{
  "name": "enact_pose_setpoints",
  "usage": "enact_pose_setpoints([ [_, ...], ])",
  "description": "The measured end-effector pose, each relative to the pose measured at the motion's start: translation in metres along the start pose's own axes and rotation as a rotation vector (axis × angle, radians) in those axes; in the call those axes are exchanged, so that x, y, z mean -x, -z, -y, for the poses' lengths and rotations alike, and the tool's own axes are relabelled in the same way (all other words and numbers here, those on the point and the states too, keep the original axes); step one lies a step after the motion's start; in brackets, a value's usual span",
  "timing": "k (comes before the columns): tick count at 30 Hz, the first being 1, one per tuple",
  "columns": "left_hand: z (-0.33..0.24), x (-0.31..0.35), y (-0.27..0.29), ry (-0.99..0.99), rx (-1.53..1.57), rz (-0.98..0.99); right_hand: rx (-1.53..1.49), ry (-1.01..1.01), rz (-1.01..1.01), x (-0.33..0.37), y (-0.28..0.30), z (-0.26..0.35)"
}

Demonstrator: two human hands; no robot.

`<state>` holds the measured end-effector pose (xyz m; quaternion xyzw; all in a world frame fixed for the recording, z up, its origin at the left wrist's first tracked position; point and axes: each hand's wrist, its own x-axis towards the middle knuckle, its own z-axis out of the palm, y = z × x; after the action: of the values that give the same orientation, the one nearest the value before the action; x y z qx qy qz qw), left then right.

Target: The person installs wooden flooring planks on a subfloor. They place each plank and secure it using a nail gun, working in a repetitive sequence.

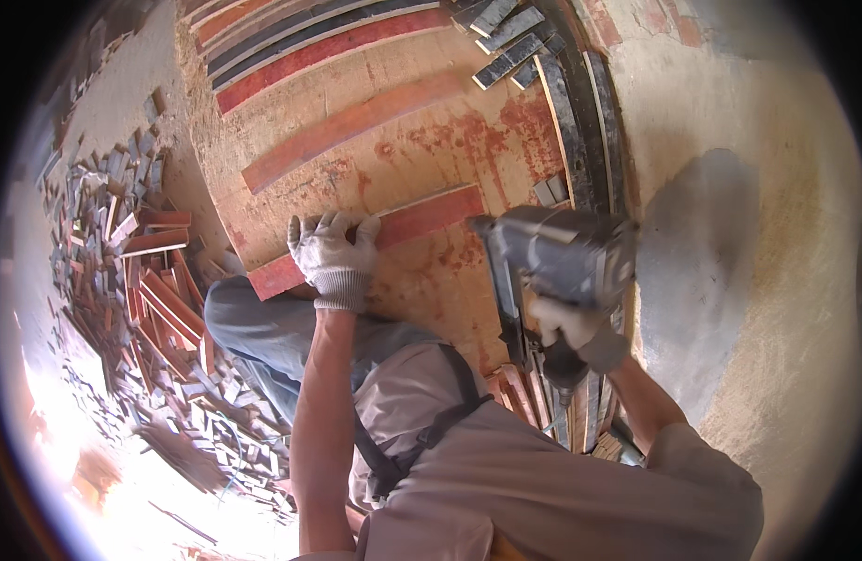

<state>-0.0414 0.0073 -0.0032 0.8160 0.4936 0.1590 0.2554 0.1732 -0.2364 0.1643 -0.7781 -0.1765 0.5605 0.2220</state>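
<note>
My left hand (pixel 335 259), in a whitish knit glove, has its fingers curled over a red wooden strip (pixel 435 211). The strip lies slantwise on a tan plywood board (pixel 407 171), its left end near my knee. In my gloved right hand (pixel 580 335) is a dark nail gun (pixel 566 251), gripped by its handle and slightly blurred. Its nose hangs just beyond the strip's right end; whether it touches the board I cannot tell. A second, orange-red strip (pixel 356 128) lies farther up the board, apart from both hands.
Red and black strips (pixel 328 54) lie side by side at the board's far end. Short dark pieces (pixel 513 47) are piled at the far right, above long black strips (pixel 580 140) along the right edge. Offcuts (pixel 159 280) heap on the floor to the left.
</note>
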Motion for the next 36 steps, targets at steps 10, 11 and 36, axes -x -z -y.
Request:
enact_pose_setpoints([
  [10,0.0,-0.001,0.001,-0.002,0.0,-0.011,-0.104,-0.09,-0.1,-0.029,0.011,0.049],
  [11,-0.001,-0.001,0.001,0.0,0.004,-0.011,-0.113,-0.106,-0.1,-0.029,0.011,0.051],
  [36,0.0,0.002,0.004,-0.051,0.034,-0.062,-0.171,-0.149,0.06,-0.031,-0.006,0.07],
])
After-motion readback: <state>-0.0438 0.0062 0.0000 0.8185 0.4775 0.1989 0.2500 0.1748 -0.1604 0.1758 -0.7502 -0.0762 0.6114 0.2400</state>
